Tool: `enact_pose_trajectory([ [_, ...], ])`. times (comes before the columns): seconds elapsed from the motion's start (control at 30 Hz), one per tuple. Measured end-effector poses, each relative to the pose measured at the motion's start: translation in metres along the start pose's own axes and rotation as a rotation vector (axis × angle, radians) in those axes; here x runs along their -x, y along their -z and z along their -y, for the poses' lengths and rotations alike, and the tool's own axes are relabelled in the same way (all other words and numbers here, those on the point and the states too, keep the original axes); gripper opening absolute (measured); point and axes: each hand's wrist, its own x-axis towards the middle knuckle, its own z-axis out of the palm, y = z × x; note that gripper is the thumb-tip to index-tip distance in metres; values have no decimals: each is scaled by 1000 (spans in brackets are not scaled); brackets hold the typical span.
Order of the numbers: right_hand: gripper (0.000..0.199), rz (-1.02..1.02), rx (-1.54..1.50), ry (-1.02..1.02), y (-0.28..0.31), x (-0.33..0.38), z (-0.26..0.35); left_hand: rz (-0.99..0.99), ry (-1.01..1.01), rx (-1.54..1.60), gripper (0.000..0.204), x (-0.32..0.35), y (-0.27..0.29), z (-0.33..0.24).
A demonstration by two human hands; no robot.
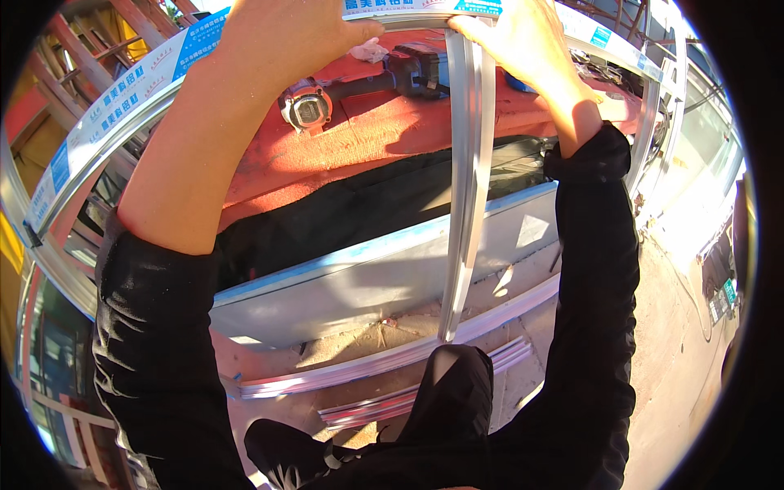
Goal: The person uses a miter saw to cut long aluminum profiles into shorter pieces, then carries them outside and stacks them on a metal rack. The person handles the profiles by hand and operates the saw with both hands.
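Observation:
My two hands reach forward to the top rail of an aluminium window frame (163, 69), which is wrapped in white and blue printed film. My left hand (298, 33) is on the rail left of the middle bar, its thumb pointing right. Just right of that bar, my right hand (527, 37) holds the same rail, thumb pointing left. The upper picture edge cuts off most fingers of both hands. A bare silver middle bar (469, 180) runs from the rail down toward my knee.
Behind the frame, a cordless power tool (392, 84) with a blue battery rests on a red padded surface (327, 159). A light panel with a blue edge (384, 269) stands below. Long aluminium profiles (343, 377) lie on the ground before my legs. Red steel beams (82, 53) rise at left.

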Motion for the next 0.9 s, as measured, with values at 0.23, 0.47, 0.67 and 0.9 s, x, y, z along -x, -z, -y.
enact_pose_trajectory([
  [0.23,28,-146,186,200,-11,7,3,-80,-43,-82,56,0,-14,9],
  [0.47,23,-153,343,191,-12,1,-1,-295,-156,-332,69,48,0,87],
  [0.67,69,-3,342,-159,-31,-13,53,-222,-92,-322,66,53,-3,92],
  [0.9,56,155,291,199,-107,-90,123,-157,22,-305,71,120,39,161],
])
